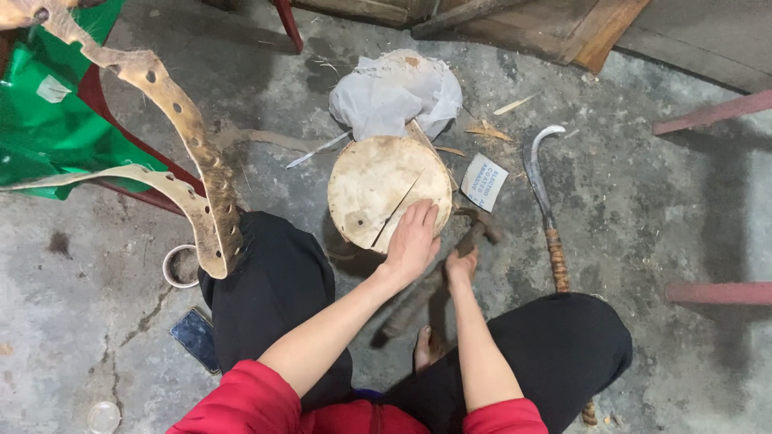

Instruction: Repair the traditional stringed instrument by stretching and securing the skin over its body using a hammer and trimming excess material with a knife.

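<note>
Fig.: head view, person seated on concrete floor (643, 209). Round wood block (386, 189), 1 pc, stands on end between the knees, cracked across its top. Left hand (412, 237) lies flat on the block's near rim, fingers spread. Right hand (461, 264) is low beside the block, wrapped round a dark wooden handle (418, 301); grip partly hidden. Block prob. heavy, stiff, rough, not slippery; best gripped at the rim w/ both palms. Also: 1 sickle (543, 189) to the right, 1 white cloth (396, 92) behind, 2 hide strips w/ holes (189, 153), 1 phone (195, 337), 1 tape roll (175, 265).
</note>
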